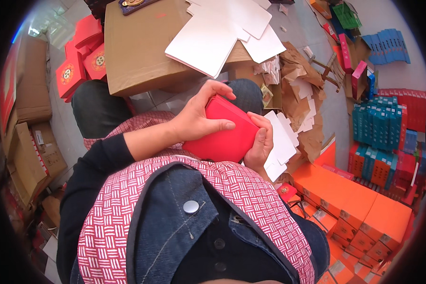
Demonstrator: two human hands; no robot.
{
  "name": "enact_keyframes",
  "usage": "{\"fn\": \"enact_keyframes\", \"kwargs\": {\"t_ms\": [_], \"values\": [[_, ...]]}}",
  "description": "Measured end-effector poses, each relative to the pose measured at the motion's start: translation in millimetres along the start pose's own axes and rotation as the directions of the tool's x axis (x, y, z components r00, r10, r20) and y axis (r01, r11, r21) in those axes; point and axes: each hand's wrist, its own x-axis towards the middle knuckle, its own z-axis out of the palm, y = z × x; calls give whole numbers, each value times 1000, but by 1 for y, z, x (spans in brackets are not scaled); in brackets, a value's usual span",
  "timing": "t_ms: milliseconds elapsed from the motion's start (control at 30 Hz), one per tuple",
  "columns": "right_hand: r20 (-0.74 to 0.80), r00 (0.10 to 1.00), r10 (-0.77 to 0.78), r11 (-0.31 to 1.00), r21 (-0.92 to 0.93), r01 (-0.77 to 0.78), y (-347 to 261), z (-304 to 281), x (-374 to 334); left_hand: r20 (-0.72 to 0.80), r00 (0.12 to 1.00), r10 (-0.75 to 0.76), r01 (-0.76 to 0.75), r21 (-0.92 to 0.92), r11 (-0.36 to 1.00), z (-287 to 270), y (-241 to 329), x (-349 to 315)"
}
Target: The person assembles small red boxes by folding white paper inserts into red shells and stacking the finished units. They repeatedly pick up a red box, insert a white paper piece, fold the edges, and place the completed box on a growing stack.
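Note:
Over my lap I hold a plain red box [227, 135] between both hands, tilted, with one corner toward my left fingers. My left hand [207, 112] wraps its far left side, the thumb lying across the top face and the fingers bent over the far edge. At the right end, my right hand [260, 144] grips the box with the thumb up along its side; the other fingers are partly hidden behind it. Just beyond my hands, white card sheets [213, 40] lie spread on a brown cardboard carton [137, 52].
Red boxes with round emblems [83, 61] are piled at the far left, near open cardboard cartons [33, 146]. Crumpled brown paper [303, 75] and more white sheets [279, 142] lie to my right. Orange boxes [355, 199] and teal boxes [378, 120] are stacked farther right.

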Motion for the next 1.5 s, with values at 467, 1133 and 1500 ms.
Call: {"fn": "enact_keyframes", "kwargs": {"t_ms": [467,1133,1500], "values": [[-61,998,7,993,122,0,1,5,-3,33,992,121,-122,18,992,3,-3,-4],[-172,985,-3,990,138,27,-1,20,-4,-51,994,96,-93,66,994,3,2,-14],[43,999,19,992,122,-24,-21,37,5,-233,965,124,-97,128,987,-14,10,-38]]}}
